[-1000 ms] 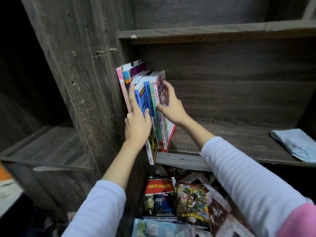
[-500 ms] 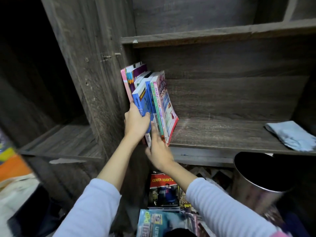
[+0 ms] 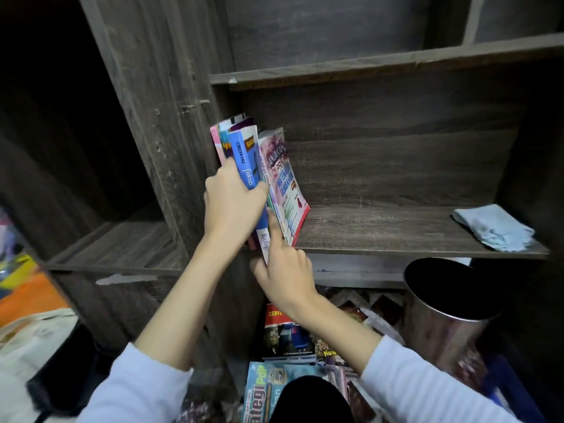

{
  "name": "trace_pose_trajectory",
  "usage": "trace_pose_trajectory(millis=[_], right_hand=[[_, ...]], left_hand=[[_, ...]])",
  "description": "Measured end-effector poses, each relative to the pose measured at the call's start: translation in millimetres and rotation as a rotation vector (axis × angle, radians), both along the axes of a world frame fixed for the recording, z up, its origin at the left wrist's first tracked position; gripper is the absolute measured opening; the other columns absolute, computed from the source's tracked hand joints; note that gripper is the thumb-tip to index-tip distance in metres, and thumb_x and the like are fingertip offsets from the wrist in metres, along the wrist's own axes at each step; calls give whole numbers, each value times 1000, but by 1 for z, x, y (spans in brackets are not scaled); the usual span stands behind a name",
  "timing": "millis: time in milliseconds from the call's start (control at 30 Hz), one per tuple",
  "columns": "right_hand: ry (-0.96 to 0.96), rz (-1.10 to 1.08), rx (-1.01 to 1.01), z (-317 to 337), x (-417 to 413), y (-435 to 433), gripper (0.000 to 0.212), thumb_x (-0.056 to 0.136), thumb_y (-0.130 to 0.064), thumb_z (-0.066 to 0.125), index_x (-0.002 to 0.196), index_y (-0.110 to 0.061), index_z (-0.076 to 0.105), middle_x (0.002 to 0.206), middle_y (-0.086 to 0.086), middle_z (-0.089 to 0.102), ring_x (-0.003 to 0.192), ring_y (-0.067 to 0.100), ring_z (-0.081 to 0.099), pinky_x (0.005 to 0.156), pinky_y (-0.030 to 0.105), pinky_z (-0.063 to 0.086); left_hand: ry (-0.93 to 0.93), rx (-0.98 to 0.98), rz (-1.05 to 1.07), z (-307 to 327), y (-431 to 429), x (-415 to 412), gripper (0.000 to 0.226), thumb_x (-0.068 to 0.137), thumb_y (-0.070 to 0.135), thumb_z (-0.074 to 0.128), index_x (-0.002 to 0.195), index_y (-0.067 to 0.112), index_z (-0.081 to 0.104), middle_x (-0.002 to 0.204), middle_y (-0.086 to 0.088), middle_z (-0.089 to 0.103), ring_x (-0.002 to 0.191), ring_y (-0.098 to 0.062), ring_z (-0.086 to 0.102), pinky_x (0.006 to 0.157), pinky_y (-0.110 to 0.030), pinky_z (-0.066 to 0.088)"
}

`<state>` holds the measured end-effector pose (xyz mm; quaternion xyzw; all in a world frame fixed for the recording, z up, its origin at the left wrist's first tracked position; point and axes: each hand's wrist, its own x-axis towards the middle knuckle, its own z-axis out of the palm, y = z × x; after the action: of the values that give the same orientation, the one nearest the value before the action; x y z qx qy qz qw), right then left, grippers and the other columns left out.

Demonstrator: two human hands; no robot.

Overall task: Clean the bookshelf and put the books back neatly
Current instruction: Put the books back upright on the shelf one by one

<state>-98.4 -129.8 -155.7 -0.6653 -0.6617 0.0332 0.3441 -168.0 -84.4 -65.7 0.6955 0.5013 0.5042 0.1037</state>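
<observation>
Light, floppy books (image 3: 283,175) at the shelf's (image 3: 381,230) left end are best squeezed together at the spines, where the left hand (image 3: 232,206) fingers curl; the right hand (image 3: 283,276) props their bottoms with a straight forefinger.

From here I see my left hand (image 3: 232,206) reached up highest, fingers and thumb curled tight round a blue book (image 3: 244,166), and my right hand (image 3: 283,276) just below it, forefinger straight and pressed against that book's lower end.
</observation>
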Motion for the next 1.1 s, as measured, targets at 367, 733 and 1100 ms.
trace_pose_trajectory(millis=[367,733,1100], right_hand=[[79,-40,152,20,27,14,84,90,-22,52,150,-24,-6,141,12,48,99,44,56,78,41,42],[236,61,-8,-13,63,124,88,85,-1,49,151,-20,-6,142,20,41,114,46,49,85,45,43],[320,138,-119,-37,99,189,87,84,0,46,151,-25,-5,149,15,35,128,32,43,89,30,35]], left_hand=[[-22,161,-149,29,-6,31,48,82,10,60,129,17,48,92,12,57,76,6,52,73,-8,42],[286,183,65,-9,99,65,79,88,24,56,151,21,8,117,-13,61,101,-35,60,79,-36,41],[594,274,283,-37,161,75,89,78,50,61,146,8,23,159,-5,1,146,-26,-7,106,-65,-8]])
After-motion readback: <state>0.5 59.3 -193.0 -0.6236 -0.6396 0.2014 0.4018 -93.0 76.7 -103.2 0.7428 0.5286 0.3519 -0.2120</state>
